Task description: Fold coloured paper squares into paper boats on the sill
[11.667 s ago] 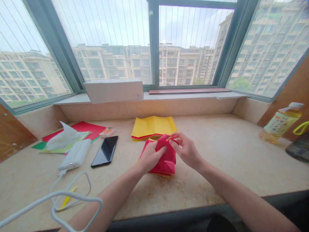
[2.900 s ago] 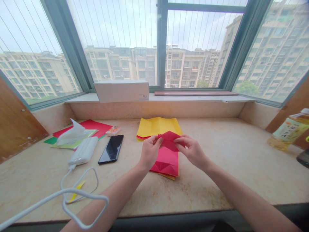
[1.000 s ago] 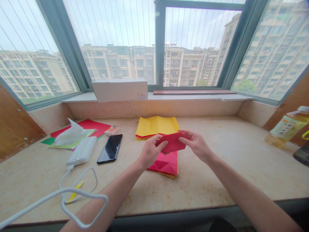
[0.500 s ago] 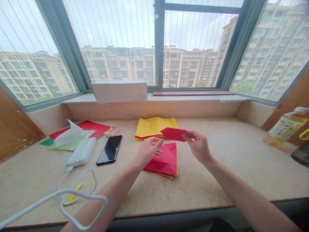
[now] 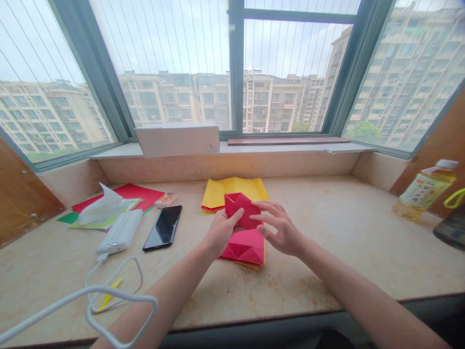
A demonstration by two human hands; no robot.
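With what we hold as the dial's centre, the white power bank lies at nine o'clock, the black smartphone nearer in, also at nine. Our left hand, at eight, clamps the folded red paper, thumb in front, fingers behind largely hidden, holding it off the countertop. Yellow sheets lie at twelve, creased red sheets at six. Our right hand, between three and four, has its fingers spread, two tips at the paper's right edge; whether they press, we cannot tell. A drink bottle stands at three, well apart. Should our left thumb slacken, the folds could spring open; an uneven push from the right fingertips could skew a crease.
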